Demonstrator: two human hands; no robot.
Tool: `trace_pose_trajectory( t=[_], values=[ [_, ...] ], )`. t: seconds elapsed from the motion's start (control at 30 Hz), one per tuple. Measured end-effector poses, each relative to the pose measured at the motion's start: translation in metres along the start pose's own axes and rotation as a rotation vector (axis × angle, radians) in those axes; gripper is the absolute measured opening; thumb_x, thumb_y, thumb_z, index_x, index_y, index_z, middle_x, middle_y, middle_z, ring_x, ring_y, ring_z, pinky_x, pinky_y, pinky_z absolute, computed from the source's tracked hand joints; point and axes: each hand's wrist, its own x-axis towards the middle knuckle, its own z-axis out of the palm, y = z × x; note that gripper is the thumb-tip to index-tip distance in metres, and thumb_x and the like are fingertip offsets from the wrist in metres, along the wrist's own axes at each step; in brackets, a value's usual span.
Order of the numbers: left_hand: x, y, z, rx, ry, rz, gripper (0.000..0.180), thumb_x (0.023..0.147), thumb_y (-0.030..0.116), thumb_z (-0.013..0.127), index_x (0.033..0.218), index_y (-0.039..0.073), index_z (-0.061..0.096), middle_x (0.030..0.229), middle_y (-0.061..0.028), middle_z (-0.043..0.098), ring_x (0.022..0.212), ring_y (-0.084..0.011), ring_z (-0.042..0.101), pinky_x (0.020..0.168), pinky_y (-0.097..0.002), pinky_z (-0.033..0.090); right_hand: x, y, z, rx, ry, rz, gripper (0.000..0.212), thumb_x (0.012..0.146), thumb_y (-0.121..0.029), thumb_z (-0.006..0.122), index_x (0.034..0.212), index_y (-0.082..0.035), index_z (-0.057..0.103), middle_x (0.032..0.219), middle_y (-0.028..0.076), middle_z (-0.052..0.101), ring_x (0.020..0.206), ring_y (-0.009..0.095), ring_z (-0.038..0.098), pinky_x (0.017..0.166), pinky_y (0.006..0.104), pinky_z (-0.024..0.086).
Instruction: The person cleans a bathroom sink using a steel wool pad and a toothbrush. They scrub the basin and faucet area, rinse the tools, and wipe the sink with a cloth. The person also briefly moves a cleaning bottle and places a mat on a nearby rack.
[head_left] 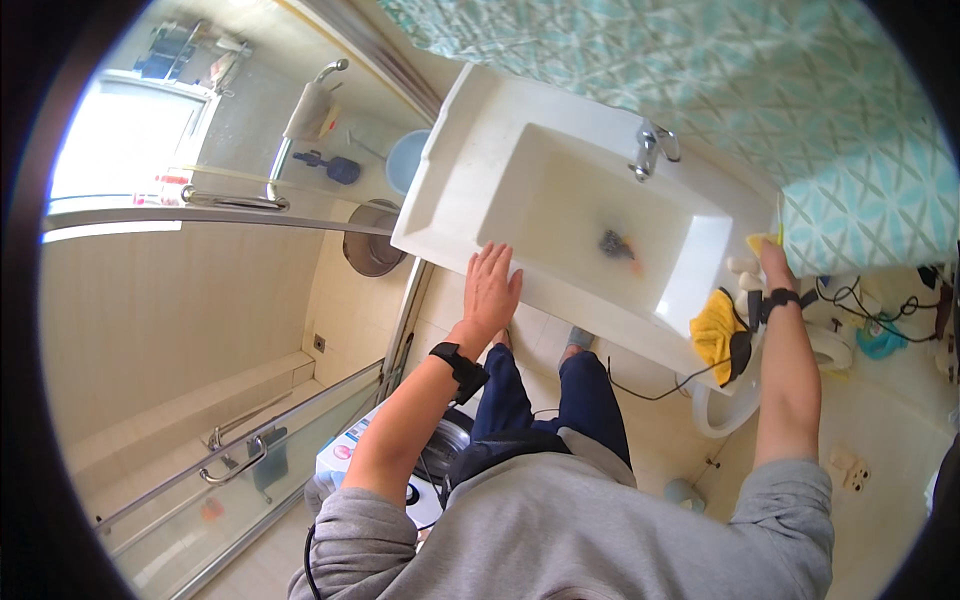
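A white washbasin (440, 210) with a silver tap (648, 150) is in front of me. Cloudy water stands in it, with a dark scrunched lump (612, 243) and something orange beside it. My left hand (492, 287) is open, fingers stretched, palm down at the basin's front edge. At the basin's right end, my right hand (776, 265) is closed on a small yellow piece (757, 243), a sponge or cloth; its fingers are partly hidden. A yellow and black cloth or glove (716, 335) hangs over the front right corner, near my right wrist.
Small pale bottles or knobs (745, 272) stand by my right hand. A patterned teal curtain or wall covering (780, 110) rises behind the basin. To the left are a glass shower screen (270, 490), a blue basin (404, 162) and a metal pot (374, 240). A white appliance (350, 445) stands by my left leg.
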Motion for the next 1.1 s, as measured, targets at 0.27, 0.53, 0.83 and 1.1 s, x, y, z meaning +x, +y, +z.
trace_pose_trajectory(
  t=[0.27,0.53,0.83,1.1],
  values=[
    [0.018,-0.098,-0.018,0.259,-0.115,0.024,0.050,0.098,0.021,0.066,0.145,0.002,0.059,0.155,-0.0169,0.056,0.150,-0.0385,0.045,0.126,-0.0593,0.031,-0.147,-0.129,-0.075,0.355,0.263,-0.071,0.037,0.112,-0.025,0.046,0.126,0.003,0.066,0.121,0.028,0.071,0.114,0.047,0.067,0.097,0.0499,0.052],
    [0.062,-0.103,-0.026,-0.046,0.040,0.226,0.037,0.087,0.011,0.076,0.123,0.007,0.070,0.129,-0.0119,0.066,0.129,-0.0339,0.058,0.110,-0.0500,0.045,-0.255,-0.302,0.013,0.271,-0.365,-0.068,0.026,0.103,-0.019,0.055,0.120,-0.004,0.069,0.106,0.026,0.073,0.101,0.047,0.070,0.087,0.0529,0.054],
    [0.089,-0.119,-0.029,-0.180,0.051,0.347,0.012,0.084,0.008,0.080,0.093,0.006,0.073,0.116,-0.0093,0.068,0.118,-0.0339,0.063,0.100,-0.0472,0.050,-0.212,-0.355,0.066,0.482,-0.547,0.001,0.030,0.102,-0.015,0.054,0.122,-0.001,0.070,0.107,0.027,0.074,0.097,0.042,0.072,0.086,0.0475,0.056],
    [0.084,-0.124,-0.039,-0.202,0.041,0.341,0.022,0.087,0.010,0.081,0.106,0.006,0.070,0.119,-0.0111,0.065,0.118,-0.0352,0.060,0.100,-0.0477,0.048,-0.161,-0.224,-0.020,0.006,0.238,0.049,0.028,0.102,-0.015,0.058,0.125,-0.005,0.069,0.114,0.027,0.072,0.111,0.046,0.067,0.097,0.0535,0.053]
  ],
)
